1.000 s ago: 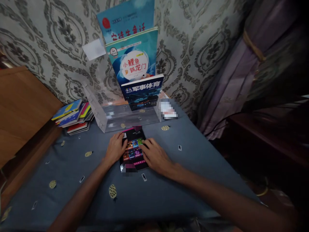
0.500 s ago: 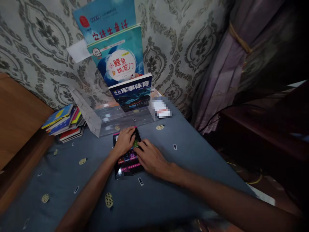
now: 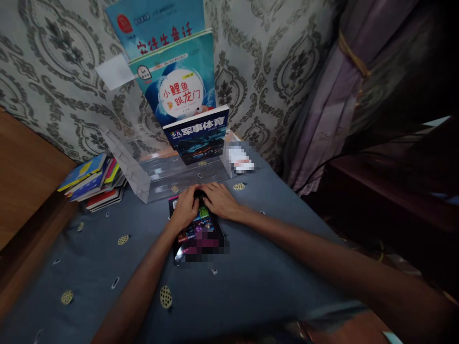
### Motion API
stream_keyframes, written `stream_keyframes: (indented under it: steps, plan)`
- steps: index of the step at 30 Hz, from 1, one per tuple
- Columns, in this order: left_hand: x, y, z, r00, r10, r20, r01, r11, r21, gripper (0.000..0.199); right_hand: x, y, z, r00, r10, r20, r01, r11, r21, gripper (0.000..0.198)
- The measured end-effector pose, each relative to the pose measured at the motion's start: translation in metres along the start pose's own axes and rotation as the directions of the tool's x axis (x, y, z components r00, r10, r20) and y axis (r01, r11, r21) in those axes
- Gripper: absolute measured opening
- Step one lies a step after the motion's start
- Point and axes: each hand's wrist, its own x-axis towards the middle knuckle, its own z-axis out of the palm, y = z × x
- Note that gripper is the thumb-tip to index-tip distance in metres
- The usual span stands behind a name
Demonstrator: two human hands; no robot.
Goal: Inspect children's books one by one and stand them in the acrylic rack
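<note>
A dark, glossy book [image 3: 195,231] with pink strips and small colourful pictures lies on the blue-grey cloth, its lower part blurred by pixelation. My left hand [image 3: 185,207] rests on its upper left part, fingers stretched towards the far edge and thumb on the cover. On the upper right part lies my right hand [image 3: 219,200], fingers extended along the same edge. The two hands nearly meet at the top. Behind them stands a clear acrylic rack [image 3: 186,184] with a military sports book [image 3: 201,136], a teal carp storybook [image 3: 182,91] and a blue storybook [image 3: 161,24] in tiers.
To the left, a pile of books [image 3: 96,179] sits beside a wooden panel [image 3: 28,177]. A pixelated white item [image 3: 241,160] lies right of the rack. Patterned wallpaper [image 3: 247,57] and a tied purple curtain [image 3: 322,124] are behind. The patterned cloth [image 3: 272,282] covers the surface.
My right hand has slid from the book's right side up to its far edge, beside my left hand. My left hand stays almost in place on the book.
</note>
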Motion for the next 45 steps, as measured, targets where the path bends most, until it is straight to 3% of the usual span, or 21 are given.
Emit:
stream_keyframes:
  steps: [9,23,31,36,45]
  plan:
    - [0.003,0.002,-0.003,1.000,-0.007,0.030,0.007,1.000,0.011,0.042,-0.008,0.011,0.006,0.999,-0.029,-0.028,0.033,0.990,0.135,0.038]
    - [0.002,0.003,-0.004,0.999,0.041,0.029,-0.043,0.996,0.077,0.038,-0.070,-0.001,-0.007,0.989,-0.116,-0.096,0.135,0.963,0.235,0.038]
    - [0.003,0.004,-0.004,0.992,0.106,0.067,-0.114,0.984,0.135,0.036,-0.076,-0.003,-0.011,0.996,-0.063,-0.058,0.078,0.944,0.319,0.050]
    - [-0.015,0.025,-0.012,0.978,0.157,0.134,-0.174,0.978,0.119,0.038,-0.077,-0.002,-0.008,0.998,-0.029,-0.061,0.048,0.939,0.341,0.057]
    - [-0.083,0.090,-0.035,0.941,0.228,0.252,-0.227,0.973,-0.036,0.039,-0.076,-0.002,-0.009,0.996,-0.051,-0.066,0.072,0.932,0.355,0.052]
